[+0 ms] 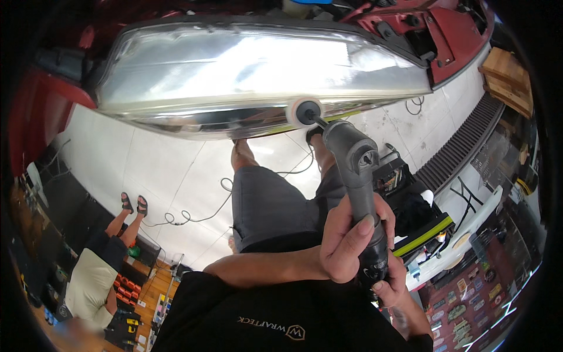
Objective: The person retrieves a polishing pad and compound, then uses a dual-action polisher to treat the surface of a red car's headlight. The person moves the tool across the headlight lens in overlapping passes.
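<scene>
In front of me a large clear headlight (252, 73) is set in a red car body. I hold a black handheld polisher (359, 170) with an angled head. Its small round pad (305, 112) with a whitish rim sits at the headlight's lower edge and appears to touch it. My left hand (346, 240) is wrapped round the polisher's body, thumb on top. Farther back, my right hand (392, 284) grips the rear end of the handle; some of its fingers are hidden behind the tool.
Red car panels (457, 38) flank the headlight. A grey cord (202, 218) loops over the pale tiled floor (158, 146). At the left stands another person (91, 281) in a light shirt and sandals. A dark floor grate (460, 141) and a wooden box (507, 79) lie to the right.
</scene>
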`<state>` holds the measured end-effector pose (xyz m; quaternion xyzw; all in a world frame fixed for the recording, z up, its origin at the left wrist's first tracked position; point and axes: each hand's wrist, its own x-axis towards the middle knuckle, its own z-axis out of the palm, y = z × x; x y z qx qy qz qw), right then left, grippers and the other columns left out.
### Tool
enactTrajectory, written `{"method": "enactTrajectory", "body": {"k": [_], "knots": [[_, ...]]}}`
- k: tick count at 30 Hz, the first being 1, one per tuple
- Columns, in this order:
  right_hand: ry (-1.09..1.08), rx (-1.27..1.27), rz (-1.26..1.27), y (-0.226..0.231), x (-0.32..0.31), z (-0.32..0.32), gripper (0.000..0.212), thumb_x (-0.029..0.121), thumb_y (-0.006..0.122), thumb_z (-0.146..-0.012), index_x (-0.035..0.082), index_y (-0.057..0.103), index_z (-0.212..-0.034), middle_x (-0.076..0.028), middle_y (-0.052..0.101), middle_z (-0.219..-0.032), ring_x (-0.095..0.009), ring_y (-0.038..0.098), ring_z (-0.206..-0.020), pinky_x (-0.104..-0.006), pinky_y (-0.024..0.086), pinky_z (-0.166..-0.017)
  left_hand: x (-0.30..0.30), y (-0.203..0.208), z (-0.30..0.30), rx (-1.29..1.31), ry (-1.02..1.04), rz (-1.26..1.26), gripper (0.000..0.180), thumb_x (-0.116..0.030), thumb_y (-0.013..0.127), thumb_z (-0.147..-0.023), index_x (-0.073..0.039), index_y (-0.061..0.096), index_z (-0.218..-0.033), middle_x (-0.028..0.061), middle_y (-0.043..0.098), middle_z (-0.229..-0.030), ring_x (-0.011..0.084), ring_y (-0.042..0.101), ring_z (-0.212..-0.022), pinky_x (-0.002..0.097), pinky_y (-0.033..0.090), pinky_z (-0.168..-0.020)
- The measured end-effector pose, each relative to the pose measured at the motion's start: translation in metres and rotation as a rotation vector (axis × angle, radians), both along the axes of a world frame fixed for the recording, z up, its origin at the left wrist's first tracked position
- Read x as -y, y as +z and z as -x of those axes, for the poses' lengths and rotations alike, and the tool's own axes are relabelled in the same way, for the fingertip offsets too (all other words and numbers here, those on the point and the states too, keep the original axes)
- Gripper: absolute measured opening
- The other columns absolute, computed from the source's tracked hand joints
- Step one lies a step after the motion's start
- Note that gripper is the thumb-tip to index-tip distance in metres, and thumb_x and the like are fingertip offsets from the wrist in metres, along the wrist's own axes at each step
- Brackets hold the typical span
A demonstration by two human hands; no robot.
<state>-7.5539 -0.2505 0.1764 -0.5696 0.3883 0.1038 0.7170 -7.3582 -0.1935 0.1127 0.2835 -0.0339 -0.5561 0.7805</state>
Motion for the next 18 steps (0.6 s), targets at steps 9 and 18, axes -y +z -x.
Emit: {"method": "enactTrajectory", "body": {"k": [9, 18], "knots": [[-0.034, -0.037, -0.151, 0.035, -0.013, -0.056, 0.071, 0.049, 0.064, -0.09, -0.01, 0.051, -0.13, -0.013, 0.069, -0.089, -0.018, 0.066, -0.073, -0.0295, 0.05, -0.067, -0.022, 0.024, -0.046, -0.024, 0.028, -0.007, 0.036, -0.037, 0.035, -0.109, -0.002, 0.04, -0.117, 0.0205, 0.059, -0.098, 0.0225, 0.063, -0.079, 0.0344, 0.054, -0.073], [-0.135, -0.274, -0.336, 0.093, -0.009, -0.129, 0.071, 0.056, 0.069, -0.087, -0.004, 0.05, -0.122, -0.016, 0.069, -0.09, -0.022, 0.07, -0.074, -0.0326, 0.056, -0.065, -0.031, 0.047, -0.089, -0.216, 0.131, 0.111, 0.026, -0.026, 0.035, -0.111, -0.003, 0.039, -0.123, 0.014, 0.056, -0.102, 0.0124, 0.058, -0.083, 0.0281, 0.051, -0.075]]}}
